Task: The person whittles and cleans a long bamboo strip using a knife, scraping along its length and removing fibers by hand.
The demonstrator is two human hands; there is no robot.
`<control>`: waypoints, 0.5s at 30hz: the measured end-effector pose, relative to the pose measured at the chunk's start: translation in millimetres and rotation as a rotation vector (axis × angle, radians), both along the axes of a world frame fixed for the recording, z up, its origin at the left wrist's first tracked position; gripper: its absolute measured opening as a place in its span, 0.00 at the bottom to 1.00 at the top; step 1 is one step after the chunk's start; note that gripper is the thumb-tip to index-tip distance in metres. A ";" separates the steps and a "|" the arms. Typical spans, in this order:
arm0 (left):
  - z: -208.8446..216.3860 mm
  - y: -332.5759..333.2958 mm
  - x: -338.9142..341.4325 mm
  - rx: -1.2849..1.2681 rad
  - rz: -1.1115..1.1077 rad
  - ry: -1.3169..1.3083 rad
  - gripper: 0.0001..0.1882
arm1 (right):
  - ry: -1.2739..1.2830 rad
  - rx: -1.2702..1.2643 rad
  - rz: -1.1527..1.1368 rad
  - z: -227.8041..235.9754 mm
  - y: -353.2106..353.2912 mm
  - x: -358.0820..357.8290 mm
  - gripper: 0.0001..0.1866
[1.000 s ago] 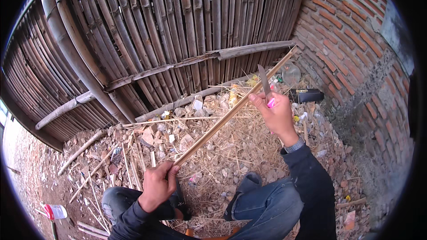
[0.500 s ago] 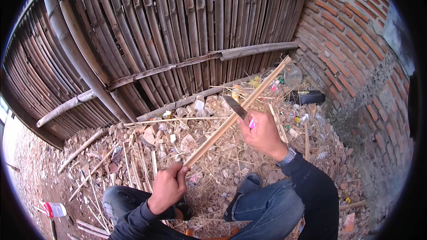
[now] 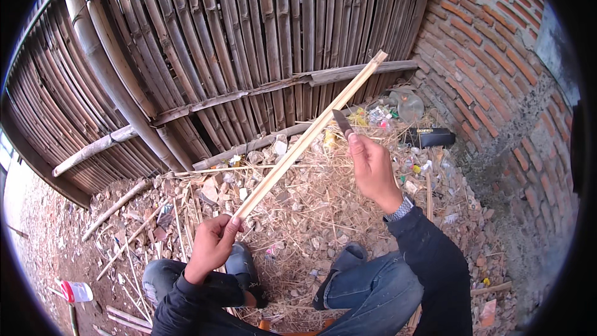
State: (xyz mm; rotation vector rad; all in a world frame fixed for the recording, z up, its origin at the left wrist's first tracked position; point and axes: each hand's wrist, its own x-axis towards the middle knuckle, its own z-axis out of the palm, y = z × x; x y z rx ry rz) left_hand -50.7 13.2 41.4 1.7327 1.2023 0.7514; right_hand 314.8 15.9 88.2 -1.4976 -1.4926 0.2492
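A long, pale split bamboo strip (image 3: 309, 136) slants up and to the right in front of me. Its lower end is pinched between the thumb and fingers of my left hand (image 3: 212, 241), and the upper end sticks out free toward the bamboo wall. My right hand (image 3: 373, 171) is closed around the handle of a knife (image 3: 342, 122), mostly hidden by the fingers. The dark blade points up and left, its tip close to the right edge of the strip; whether it touches I cannot tell.
A bamboo slat wall (image 3: 261, 31) stands ahead, meeting a brick wall (image 3: 479, 56) at the right. Rubble, straw and several cut strips cover the ground. A black case (image 3: 433, 137) and a clear plastic container (image 3: 407, 107) lie near the corner. A red-and-white tub (image 3: 76, 292) is at lower left.
My left hand has shifted left and the bamboo strip has moved left and upward with it. My right hand has come slightly right, and the knife blade no longer lies across the strip.
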 end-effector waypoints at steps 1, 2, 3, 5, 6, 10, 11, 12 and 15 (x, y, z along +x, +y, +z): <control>2.7 -1.4 -1.6 -0.002 -0.002 -0.003 0.19 | -0.003 -0.002 -0.002 -0.3 1.3 9.3 0.27; 4.3 -2.2 -3.3 0.018 -0.025 0.041 0.19 | -0.022 0.049 -0.072 -0.1 2.0 16.5 0.27; 6.1 -3.4 -3.6 0.038 -0.050 0.084 0.19 | -0.041 0.101 -0.143 1.0 1.8 23.0 0.27; 8.6 -5.5 -0.3 0.065 -0.043 0.112 0.20 | -0.083 0.125 -0.199 4.5 1.4 35.1 0.27; 8.4 -6.5 -0.3 0.120 -0.048 0.134 0.20 | -0.118 0.152 -0.251 5.5 1.1 39.0 0.27; 7.1 -12.0 6.7 0.273 -0.049 0.100 0.20 | -0.158 0.130 -0.332 6.8 -0.6 40.5 0.26; 7.8 -13.2 8.8 0.275 -0.048 0.100 0.20 | -0.144 0.105 -0.287 5.0 -2.5 31.6 0.26; 8.4 -14.1 11.7 0.266 -0.037 0.098 0.20 | -0.131 0.081 -0.243 3.1 -5.0 23.2 0.25; 13.3 -15.1 14.4 0.226 -0.009 0.097 0.20 | -0.121 0.082 -0.128 -4.5 -7.2 1.7 0.24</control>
